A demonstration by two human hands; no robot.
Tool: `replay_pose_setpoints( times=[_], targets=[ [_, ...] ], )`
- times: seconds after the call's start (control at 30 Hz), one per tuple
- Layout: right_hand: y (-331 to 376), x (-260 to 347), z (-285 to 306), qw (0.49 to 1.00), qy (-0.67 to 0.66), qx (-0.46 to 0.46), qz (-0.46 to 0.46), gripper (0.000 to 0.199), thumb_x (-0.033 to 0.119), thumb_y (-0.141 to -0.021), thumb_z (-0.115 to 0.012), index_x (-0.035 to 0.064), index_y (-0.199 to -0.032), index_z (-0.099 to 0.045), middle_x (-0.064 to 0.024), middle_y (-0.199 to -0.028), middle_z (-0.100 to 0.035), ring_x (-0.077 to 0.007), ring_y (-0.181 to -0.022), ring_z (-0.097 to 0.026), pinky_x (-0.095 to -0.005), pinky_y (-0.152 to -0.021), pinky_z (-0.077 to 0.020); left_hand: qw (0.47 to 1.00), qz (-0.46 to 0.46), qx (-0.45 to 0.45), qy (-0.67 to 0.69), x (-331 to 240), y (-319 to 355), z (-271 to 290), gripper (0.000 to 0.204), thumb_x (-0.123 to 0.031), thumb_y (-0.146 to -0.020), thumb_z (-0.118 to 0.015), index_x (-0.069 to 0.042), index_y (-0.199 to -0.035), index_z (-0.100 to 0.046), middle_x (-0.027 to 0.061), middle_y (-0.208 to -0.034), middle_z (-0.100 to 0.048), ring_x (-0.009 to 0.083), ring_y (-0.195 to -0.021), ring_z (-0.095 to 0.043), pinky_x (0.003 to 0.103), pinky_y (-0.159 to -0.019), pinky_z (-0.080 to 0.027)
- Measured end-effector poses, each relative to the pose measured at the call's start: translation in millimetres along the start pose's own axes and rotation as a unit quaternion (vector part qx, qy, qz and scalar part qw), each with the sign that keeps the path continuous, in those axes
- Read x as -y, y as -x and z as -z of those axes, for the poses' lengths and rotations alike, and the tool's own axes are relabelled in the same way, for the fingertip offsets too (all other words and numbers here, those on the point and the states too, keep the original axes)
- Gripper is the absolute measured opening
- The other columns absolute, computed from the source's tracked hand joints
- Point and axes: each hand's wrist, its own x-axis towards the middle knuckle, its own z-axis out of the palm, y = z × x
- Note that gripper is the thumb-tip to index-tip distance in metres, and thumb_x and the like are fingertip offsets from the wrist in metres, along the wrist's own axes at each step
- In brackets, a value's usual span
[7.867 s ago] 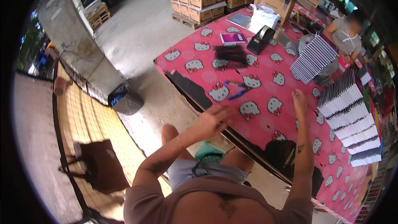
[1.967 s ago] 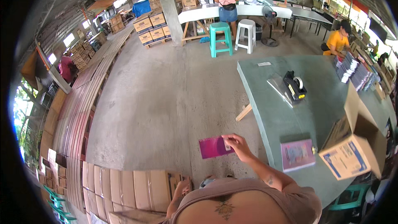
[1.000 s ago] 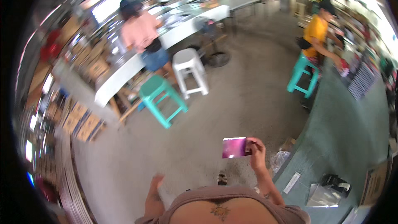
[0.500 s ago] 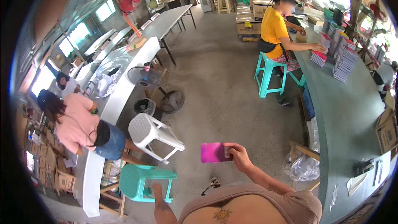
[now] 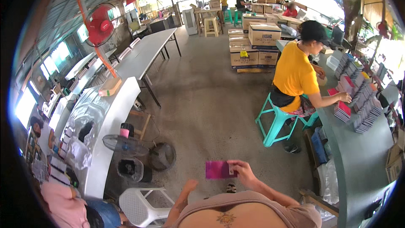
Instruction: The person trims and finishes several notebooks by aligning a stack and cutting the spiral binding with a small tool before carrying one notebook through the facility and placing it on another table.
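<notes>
Pinched at its right end, a flat magenta-purple rectangle [image 5: 218, 170], like a card or thin booklet, is held out in front of my body by my right hand [image 5: 243, 173]. The thumb and fingers lie over a small pale patch at that end. To the left of it, my left hand [image 5: 190, 185] hangs in the air, apart from the purple piece. Its fingers are too small and blurred to make out, and no object shows in it.
On the right, a person in yellow [image 5: 295, 76] sits on a teal stool [image 5: 274, 120] beside a long grey table [image 5: 367, 160] with stacked booklets [image 5: 368, 112]. Cartons [image 5: 263, 36] stand ahead. A white stool [image 5: 141, 207], bin [image 5: 131, 171] and fan [image 5: 125, 143] line the left.
I have moved forward along the aisle; the seated person and cartons look nearer. The teal stool at left has left view. My left hand has come into sight; my right still holds the purple piece.
</notes>
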Motion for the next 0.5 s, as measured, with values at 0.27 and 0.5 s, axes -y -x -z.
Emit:
replay_pose_setpoints(
  times=[0.27, 0.5],
  targets=[
    [-340.5, 117.3, -12.1, 0.985, 0.116, 0.004, 0.13, 0.029, 0.003, -0.091, -0.052, -0.0046, -0.118, -0.061, -0.0054, -0.106, -0.063, -0.0126, -0.097, -0.058, -0.0278, -0.089, -0.0461, 0.901, 0.361, 0.057, -0.233, 34.6, -145.5, 148.0, 0.032, -0.03, -0.089, -0.055, -0.008, -0.109, -0.065, 0.0169, -0.117, -0.06, 0.0306, -0.106, -0.057, 0.043, -0.085, -0.046],
    [-570.0, 134.8, 26.4, 0.993, 0.006, -0.116, -0.015, 0.032, 0.006, -0.088, -0.057, -0.0028, -0.119, -0.062, -0.0062, -0.104, -0.066, -0.0119, -0.092, -0.061, -0.0283, -0.083, -0.05, 0.892, 0.228, 0.127, -0.368, -27.9, -454.6, 274.8, 0.024, -0.021, -0.086, -0.055, -0.002, -0.096, -0.066, 0.0206, -0.098, -0.065, 0.0339, -0.084, -0.062, 0.045, -0.07, -0.049]
  ],
)
